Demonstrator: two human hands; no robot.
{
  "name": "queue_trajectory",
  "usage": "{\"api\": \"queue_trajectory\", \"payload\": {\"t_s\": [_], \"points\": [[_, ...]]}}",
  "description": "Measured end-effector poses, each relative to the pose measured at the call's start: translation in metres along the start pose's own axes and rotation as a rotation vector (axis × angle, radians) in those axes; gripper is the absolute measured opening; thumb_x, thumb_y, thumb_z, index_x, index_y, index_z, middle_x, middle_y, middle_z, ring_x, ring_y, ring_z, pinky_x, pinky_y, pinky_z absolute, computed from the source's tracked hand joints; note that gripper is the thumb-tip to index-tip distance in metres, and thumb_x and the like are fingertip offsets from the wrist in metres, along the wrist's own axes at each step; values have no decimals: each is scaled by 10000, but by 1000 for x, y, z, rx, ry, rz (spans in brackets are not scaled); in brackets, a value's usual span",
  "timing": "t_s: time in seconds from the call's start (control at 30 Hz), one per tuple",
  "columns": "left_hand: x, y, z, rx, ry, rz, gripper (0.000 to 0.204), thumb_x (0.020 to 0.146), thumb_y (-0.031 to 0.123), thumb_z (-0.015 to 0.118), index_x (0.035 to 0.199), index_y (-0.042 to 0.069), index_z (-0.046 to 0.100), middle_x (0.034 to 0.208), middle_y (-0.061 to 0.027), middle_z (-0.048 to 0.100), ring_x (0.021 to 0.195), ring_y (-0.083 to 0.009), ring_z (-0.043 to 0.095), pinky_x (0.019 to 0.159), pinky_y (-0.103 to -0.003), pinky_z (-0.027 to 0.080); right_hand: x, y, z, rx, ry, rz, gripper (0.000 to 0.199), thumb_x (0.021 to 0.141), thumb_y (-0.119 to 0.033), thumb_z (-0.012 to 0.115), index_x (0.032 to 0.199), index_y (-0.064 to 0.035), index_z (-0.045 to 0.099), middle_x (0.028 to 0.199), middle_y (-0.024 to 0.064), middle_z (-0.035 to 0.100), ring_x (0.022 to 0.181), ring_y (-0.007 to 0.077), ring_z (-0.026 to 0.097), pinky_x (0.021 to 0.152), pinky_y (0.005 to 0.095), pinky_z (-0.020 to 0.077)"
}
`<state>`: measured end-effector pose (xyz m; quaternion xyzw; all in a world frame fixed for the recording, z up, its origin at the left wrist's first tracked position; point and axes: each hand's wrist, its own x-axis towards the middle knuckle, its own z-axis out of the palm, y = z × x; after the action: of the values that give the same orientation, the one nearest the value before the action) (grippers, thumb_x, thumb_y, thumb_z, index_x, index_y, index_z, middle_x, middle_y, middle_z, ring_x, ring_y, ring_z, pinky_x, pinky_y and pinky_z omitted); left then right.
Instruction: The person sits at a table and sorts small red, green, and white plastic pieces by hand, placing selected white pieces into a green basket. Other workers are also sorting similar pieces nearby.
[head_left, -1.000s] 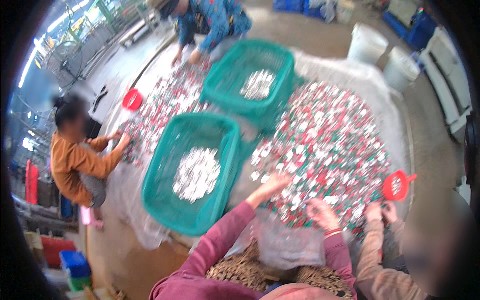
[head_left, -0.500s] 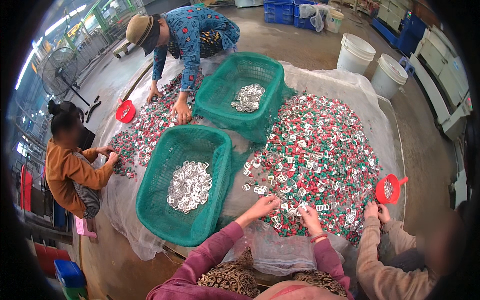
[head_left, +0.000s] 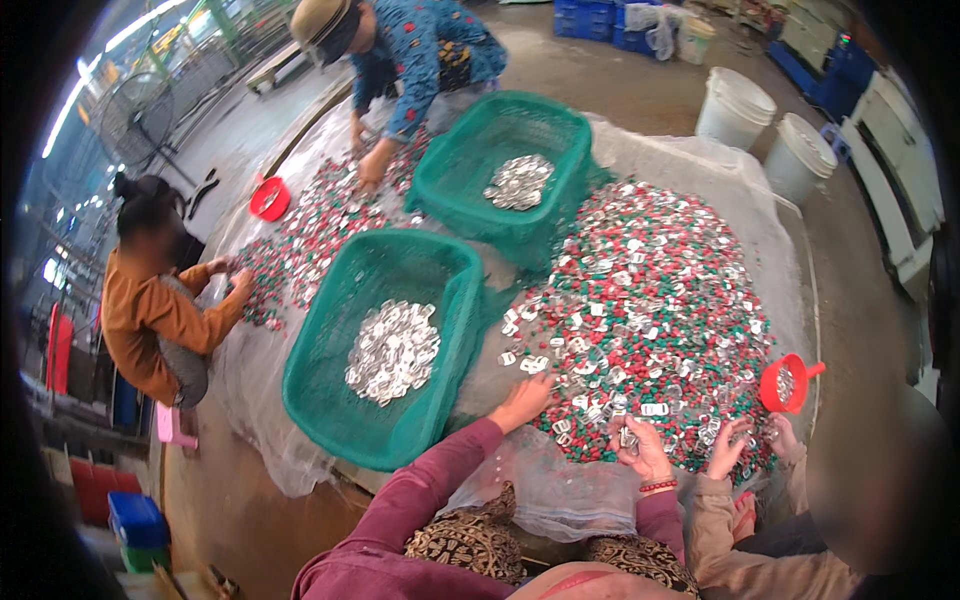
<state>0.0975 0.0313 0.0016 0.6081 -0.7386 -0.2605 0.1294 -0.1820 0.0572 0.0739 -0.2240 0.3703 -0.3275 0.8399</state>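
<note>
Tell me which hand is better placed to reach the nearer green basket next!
Probably the left hand: it is at the left edge of the mixed pile, closer to the nearer green basket. The right hand is farther away and seems to hold silvery buckles.

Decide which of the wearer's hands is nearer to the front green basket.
Left. The left hand is right of the front green basket; the right hand is farther right.

Left of the heap (head_left: 655, 310) stands a basket (head_left: 325, 395) with pieces (head_left: 394, 352) inside.
</note>
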Motion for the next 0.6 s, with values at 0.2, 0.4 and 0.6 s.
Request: {"api": "queue_trajectory", "payload": {"t_s": [0.2,0.4,0.6], "points": [[19,20,-9,-241,-23,7,272,903,219,466,836,5,621,730,-195,604,705,-313,608,612,-419,481,19,38,-36,-583,324,-69,309,882,-262,570,1147,-104,570,859,-50,584,706,42,493,567,200,409],[25,49,-66,-1468,-281,-287,260,927,336,499,852,94,556,650,38,490,477,-35,358,382,-194,228,36,31,-30,-1514,360,-220,334,805,-233,624,1108,-99,589,862,171,647,785,339,628,672,408,486],[8,46,-58,-1873,-493,-192,236,886,277,542,939,48,552,810,-64,586,600,-138,568,360,-197,380,41,39,-25,-1408,419,-244,195,824,-186,598,962,-56,644,882,161,654,796,291,643,681,371,490]]}}
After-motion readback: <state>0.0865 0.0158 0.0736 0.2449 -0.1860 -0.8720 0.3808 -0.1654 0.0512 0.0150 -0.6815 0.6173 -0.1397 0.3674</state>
